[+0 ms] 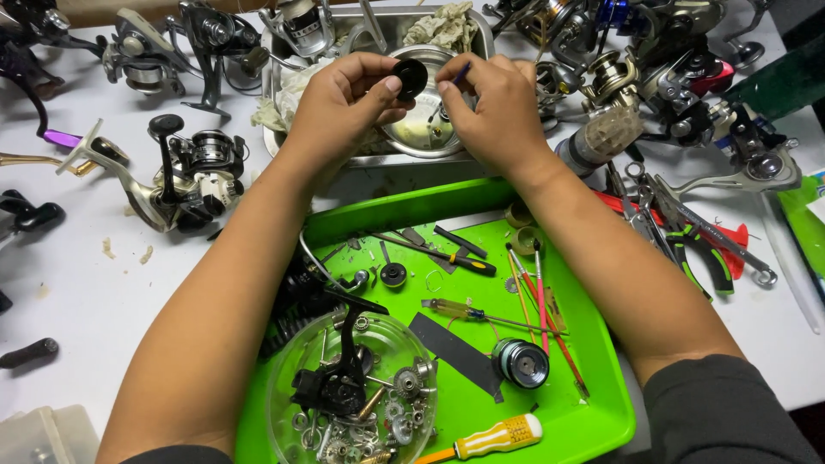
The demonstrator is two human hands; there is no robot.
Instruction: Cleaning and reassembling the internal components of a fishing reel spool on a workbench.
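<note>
Head view shows the left hand (348, 99) pinching a small black round part (411, 77) between thumb and fingers, held up over a metal tray (378, 26). Just beside it, the right hand (494, 103) grips a thin purple-tipped tool (461, 73) whose end points at that part.

Judging by how things lie, a fishing reel is already taken apart and this one piece is being worked on; reassembly looks not yet begun, since the pieces lie loose.

Directly under both hands, the metal tray holds a shallow steel dish (421, 129), crumpled rags (443, 26) and a reel (305, 26) at its far end. Nearer the person, below the forearms, a green tray (593, 412) carries a grey spool (520, 363), small brushes (537, 292), a dark strip, a yellow-handled screwdriver (494, 438) and a clear round bowl (288, 378). The bowl holds a black reel body (331, 387) with screws, washers and gears.

On the bench (77, 292), left of the left hand, stands a silver reel (185, 176); right of the right hand lie pliers (700, 253) and more reels.
</note>
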